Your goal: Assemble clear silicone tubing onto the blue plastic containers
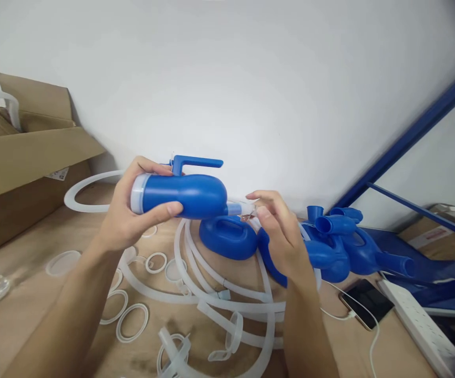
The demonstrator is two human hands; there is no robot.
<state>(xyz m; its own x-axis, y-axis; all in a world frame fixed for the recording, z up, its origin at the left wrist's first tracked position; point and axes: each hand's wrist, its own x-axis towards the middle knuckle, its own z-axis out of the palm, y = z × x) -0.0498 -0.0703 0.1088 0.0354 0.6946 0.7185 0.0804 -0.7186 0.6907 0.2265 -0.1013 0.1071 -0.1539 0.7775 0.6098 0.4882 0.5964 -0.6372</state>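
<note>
My left hand (128, 205) is wrapped round a blue plastic bottle (188, 195), which lies sideways in the air with its bar handle on top. A whitish translucent collar (136, 194) rings the bottle's left end. At the right end a narrow neck carries a pale translucent tube piece (235, 209). My right hand (278, 226) pinches at the tip of that piece with thumb and fingers; the exact grip is partly hidden. Below the bottle stands another blue bottle (227, 239) with a moulded handle, among coiled white hoses (207, 281).
White rings (132, 323) and a flip cap (233, 333) lie on the wooden table (22, 315). More blue bottles (330, 257) are piled right, near a phone (365, 303) and a power strip (419, 320). A cardboard box (34, 163) stands left; a blue metal frame (412, 136) is right.
</note>
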